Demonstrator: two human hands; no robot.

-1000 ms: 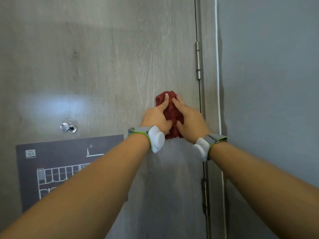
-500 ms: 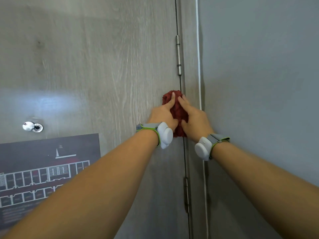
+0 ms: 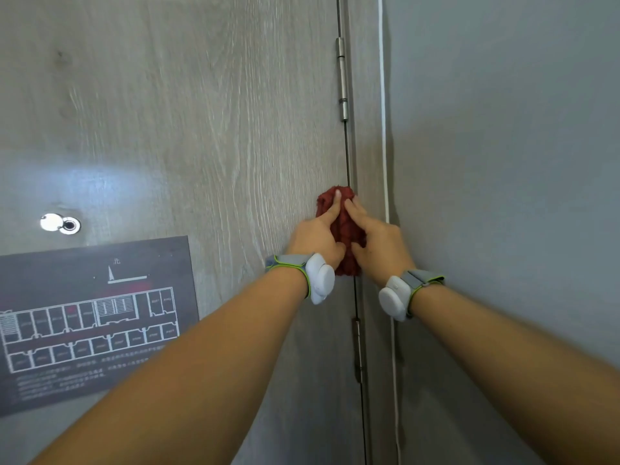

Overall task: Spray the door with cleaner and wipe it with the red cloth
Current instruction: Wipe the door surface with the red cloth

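Note:
A grey wood-grain door [image 3: 188,129] fills the left and middle of the head view. A bunched red cloth [image 3: 343,229] is pressed flat against its right edge, right at the hinge gap. My left hand [image 3: 315,234] lies on the cloth's left side and my right hand [image 3: 379,239] on its right side, index fingers stretched upward and nearly touching. Both hands hold the cloth against the door. Each wrist wears a grey band with a white pod. No spray bottle is in view.
A metal hinge [image 3: 342,78] sits above the cloth, and a second hinge [image 3: 357,344] below it. A peephole with a swung-aside cover [image 3: 60,224] and a dark floor-plan sign [image 3: 90,317] are on the door's left. A grey wall [image 3: 503,162] with a white cable [image 3: 384,129] stands right.
The cloth and both hands slid right across the door, from left of the hinge line to right against it. The view shifted slightly between the frames.

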